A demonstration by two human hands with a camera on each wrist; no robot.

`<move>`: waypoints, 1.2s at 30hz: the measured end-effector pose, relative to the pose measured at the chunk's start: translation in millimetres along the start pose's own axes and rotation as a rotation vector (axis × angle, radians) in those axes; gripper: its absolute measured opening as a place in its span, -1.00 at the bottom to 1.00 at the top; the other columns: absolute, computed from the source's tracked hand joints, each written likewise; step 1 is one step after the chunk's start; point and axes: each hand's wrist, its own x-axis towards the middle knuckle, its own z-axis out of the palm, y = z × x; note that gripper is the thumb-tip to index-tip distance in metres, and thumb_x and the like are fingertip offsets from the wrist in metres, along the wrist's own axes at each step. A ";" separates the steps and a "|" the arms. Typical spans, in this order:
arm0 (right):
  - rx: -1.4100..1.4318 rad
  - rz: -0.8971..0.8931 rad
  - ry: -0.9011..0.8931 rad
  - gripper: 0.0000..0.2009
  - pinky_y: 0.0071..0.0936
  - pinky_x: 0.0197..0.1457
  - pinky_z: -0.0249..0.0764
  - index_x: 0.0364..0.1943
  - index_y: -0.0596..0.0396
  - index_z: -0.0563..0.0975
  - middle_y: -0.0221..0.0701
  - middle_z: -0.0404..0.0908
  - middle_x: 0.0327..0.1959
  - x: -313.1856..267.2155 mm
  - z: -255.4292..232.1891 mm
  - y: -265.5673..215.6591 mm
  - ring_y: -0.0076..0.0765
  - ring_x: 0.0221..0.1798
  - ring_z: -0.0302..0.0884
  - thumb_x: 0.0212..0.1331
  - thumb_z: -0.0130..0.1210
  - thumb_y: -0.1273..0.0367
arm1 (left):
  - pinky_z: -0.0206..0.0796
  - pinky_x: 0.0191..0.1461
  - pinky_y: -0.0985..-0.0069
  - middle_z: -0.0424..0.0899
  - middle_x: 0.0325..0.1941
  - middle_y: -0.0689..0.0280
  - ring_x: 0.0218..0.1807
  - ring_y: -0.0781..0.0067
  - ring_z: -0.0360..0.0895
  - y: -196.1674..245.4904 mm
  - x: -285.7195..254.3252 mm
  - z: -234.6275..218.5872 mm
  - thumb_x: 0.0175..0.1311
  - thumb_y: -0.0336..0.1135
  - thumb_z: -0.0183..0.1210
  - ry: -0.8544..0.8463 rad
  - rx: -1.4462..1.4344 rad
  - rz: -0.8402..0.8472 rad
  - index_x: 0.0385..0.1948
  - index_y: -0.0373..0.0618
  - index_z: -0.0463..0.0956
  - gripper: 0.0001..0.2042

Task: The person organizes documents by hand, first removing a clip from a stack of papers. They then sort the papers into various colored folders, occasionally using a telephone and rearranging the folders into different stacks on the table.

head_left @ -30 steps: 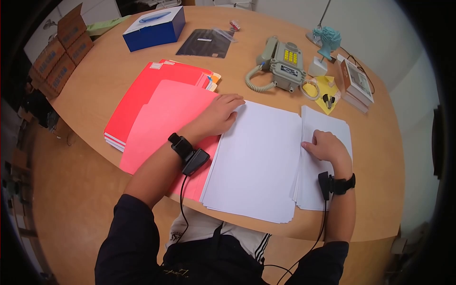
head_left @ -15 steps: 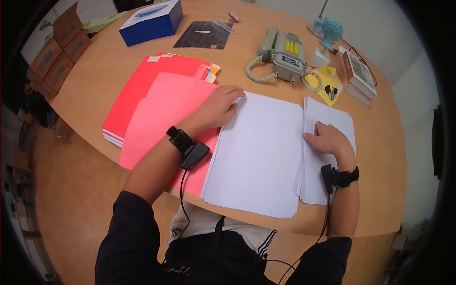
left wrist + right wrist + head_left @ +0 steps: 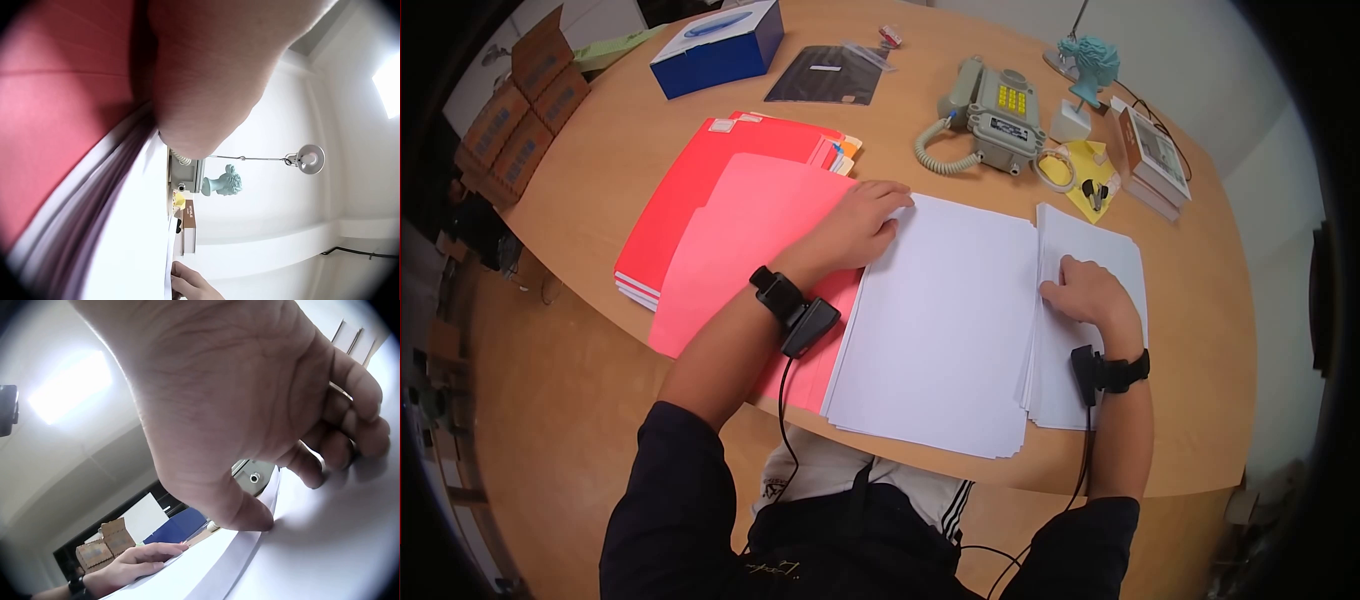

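Observation:
In the head view, my left hand rests across the top left corner of a stack of white paper, fingers extended. Its forearm crosses a pink folder lying along the stack's left side. My right hand rests on a second white paper stack to the right. The right wrist view shows its fingers bent and spread, with fingertips at the sheets and the thumb at the paper's left edge. Layered sheet edges show beside the pink folder in the left wrist view.
Red folders lie beyond the pink one. At the back are a blue box and a dark sheet. A telephone, yellow paper, a teal bust and books stand beyond the stacks.
The head view has tilted slightly, so the table's things sit a little higher in it. Both hands keep their places on the paper.

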 end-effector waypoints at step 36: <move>0.045 -0.162 0.029 -0.70 -0.13 -0.08 0.52 -0.27 0.31 0.57 0.03 0.65 -0.29 14.3 10.7 25.8 0.09 -0.25 0.63 0.11 -0.08 0.34 | 0.17 0.38 0.22 0.50 0.19 0.08 0.29 0.03 0.35 1.3 0.2 0.3 0.17 -0.53 0.02 0.024 -0.042 -0.007 -0.06 -0.21 0.52 -0.72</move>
